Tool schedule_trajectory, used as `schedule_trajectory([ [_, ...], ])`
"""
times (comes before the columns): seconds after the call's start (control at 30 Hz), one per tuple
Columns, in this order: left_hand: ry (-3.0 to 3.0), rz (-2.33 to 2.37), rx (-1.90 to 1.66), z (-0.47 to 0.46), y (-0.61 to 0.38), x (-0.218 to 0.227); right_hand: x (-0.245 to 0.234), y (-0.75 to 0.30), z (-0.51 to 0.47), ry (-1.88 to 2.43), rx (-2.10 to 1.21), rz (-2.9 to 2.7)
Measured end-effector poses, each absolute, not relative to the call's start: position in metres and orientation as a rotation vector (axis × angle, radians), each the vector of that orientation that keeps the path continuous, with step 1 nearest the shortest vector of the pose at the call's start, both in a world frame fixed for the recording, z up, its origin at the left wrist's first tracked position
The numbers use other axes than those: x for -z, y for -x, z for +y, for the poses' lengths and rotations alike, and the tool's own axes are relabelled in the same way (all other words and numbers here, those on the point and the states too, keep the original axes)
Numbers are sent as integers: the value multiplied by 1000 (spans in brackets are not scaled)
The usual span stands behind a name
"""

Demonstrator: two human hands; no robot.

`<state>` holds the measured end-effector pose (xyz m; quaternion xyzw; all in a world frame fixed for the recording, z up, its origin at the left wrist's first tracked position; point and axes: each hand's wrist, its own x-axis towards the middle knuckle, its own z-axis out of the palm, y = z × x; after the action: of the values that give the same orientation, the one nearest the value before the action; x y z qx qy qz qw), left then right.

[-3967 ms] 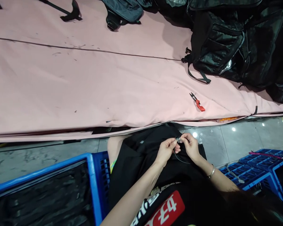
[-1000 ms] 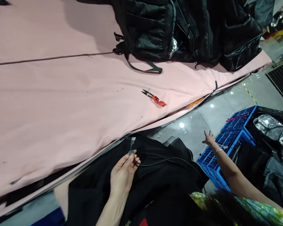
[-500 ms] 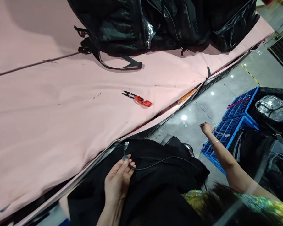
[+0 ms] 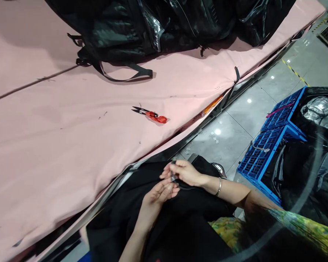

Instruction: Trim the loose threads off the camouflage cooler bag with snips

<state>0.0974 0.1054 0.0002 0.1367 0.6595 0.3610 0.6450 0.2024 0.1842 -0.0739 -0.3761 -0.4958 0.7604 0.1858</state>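
Note:
Above the black cloth (image 4: 120,214) over my lap, my two hands meet on a thin USB cable (image 4: 185,188). My left hand (image 4: 156,198) pinches the cable between thumb and fingers. Just beyond it, my right hand (image 4: 187,173) is closed on the cable's plug end, most of which its fingers hide. A stretch of dark cable trails out below the right wrist. On the pink table cover (image 4: 71,153) lie thread snips (image 4: 150,114) with red wrapping on the handle, apart from both hands.
Black backpacks (image 4: 120,32) lie along the table's far side, a strap loop hanging toward me. To the right, blue plastic crates (image 4: 265,149) stand on the tiled floor beside black bags (image 4: 295,174). An orange item (image 4: 213,104) shows at the table edge.
My right hand has come in from the crates at the right and closed on the cable's plug end. My left hand has shifted slightly right, still pinching the cable. The view has shifted slightly.

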Motion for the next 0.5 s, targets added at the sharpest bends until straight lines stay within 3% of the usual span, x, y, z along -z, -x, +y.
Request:
schedule_trajectory([
  [0.07,-306,1520,-797,105,-96,2,77,-227,206,1301,-1947,-1581],
  [0.2,-262,1497,-827,104,-92,5,90,-316,248,1941,-1316,-2454],
  [0.5,-143,1437,-844,106,-92,9,141,-421,195,2282,-1393,-2860],
])
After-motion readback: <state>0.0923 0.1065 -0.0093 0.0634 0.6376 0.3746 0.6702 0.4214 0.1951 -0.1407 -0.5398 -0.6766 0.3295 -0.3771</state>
